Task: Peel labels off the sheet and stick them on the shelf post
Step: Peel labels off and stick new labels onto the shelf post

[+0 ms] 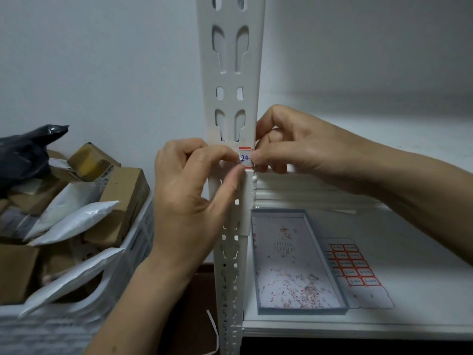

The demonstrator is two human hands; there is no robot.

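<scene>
A white slotted shelf post [231, 73] rises through the middle of the view. A small white label [245, 157] with red bands and blue handwriting "20" lies against the post, level with the upper shelf edge. My left hand [189, 190] pinches the label's left edge between thumb and forefinger. My right hand [302, 147] presses its fingertips on the label's right edge at the post's corner. The label sheet [354, 267], with several red-bordered labels, lies flat on the lower shelf to the right of a box.
A shallow blue-rimmed box [294, 265] holding red and white paper scraps sits on the white shelf [409, 290]. Left of the post stands a white crate [122, 260] full of cardboard boxes, white mailers and a black bag [25, 152].
</scene>
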